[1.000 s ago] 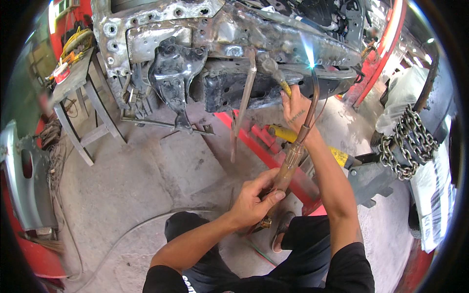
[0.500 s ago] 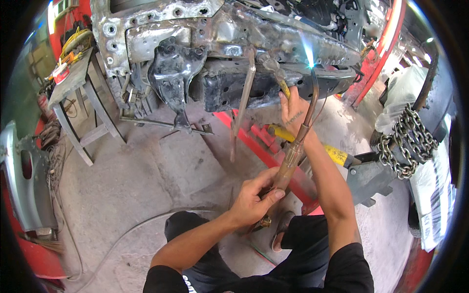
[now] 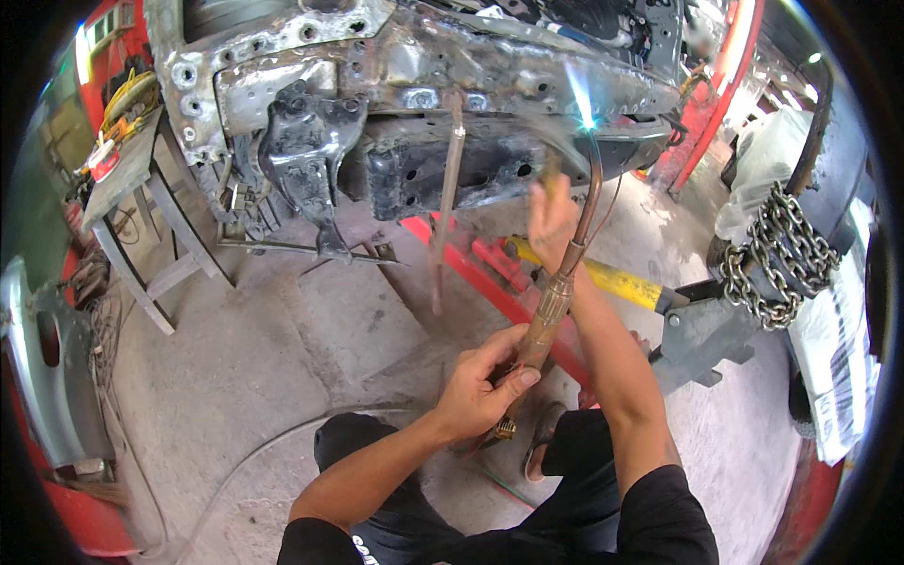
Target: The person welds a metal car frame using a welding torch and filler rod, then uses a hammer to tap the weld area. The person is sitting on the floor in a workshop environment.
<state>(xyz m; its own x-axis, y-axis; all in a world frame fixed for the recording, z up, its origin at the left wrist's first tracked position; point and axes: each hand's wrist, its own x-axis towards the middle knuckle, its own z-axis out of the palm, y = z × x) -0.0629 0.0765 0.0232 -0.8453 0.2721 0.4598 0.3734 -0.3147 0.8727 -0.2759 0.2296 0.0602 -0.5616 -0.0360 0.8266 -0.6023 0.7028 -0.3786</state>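
My left hand [image 3: 482,384] is wrapped round the brass-coloured body of a gas torch [image 3: 549,309]. Its bent copper tube rises to a bright blue-white flame against the bare metal rail [image 3: 405,80] of a stripped car body. Behind the torch tube, my right hand [image 3: 554,215] is closed on the yellow handle of a hammer [image 3: 552,169]; motion smears its head, near the rail's lower edge. Below the rail runs a dark beam [image 3: 443,177] with holes. A metal bar [image 3: 449,193] hangs in front of it, left of both hands.
A yellow hydraulic ram [image 3: 617,281] and a red beam [image 3: 471,273] lie beyond my right forearm. Chain [image 3: 782,259] wraps a dark post at right. A bench [image 3: 122,184] stands left; a silver car panel [image 3: 71,395] leans nearby. A hose [image 3: 245,461] crosses the floor.
The hammer in my right hand has swung and is now blurred, its handle more upright. The car body and torch sit slightly further left in view; the flame stays at the rail.
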